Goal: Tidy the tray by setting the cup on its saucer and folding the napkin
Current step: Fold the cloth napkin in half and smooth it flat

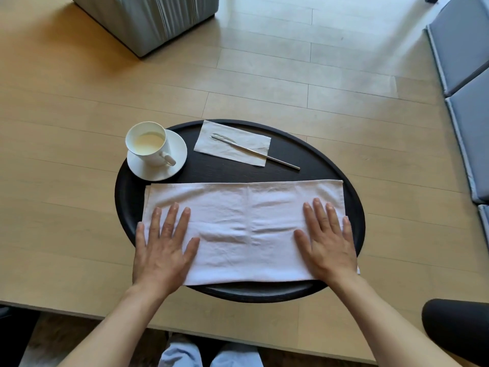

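A white cloth napkin [243,223] lies folded into a long rectangle across the near half of a round black tray [217,170]. My left hand [164,247] rests flat on the napkin's left end, fingers spread. My right hand [326,242] lies flat on its right end, fingers spread too. Neither hand grips anything. At the tray's far left a white cup [148,143] holding a pale drink stands upright on its white saucer [174,149], handle toward me.
A thin metal utensil [264,154] lies on a small paper napkin [232,147] at the tray's far side. The tray sits on a light wooden table [66,181]. A grey upholstered seat [148,19] stands beyond, blue-grey cushions [465,75] at right, a dark rounded object [457,332] near right.
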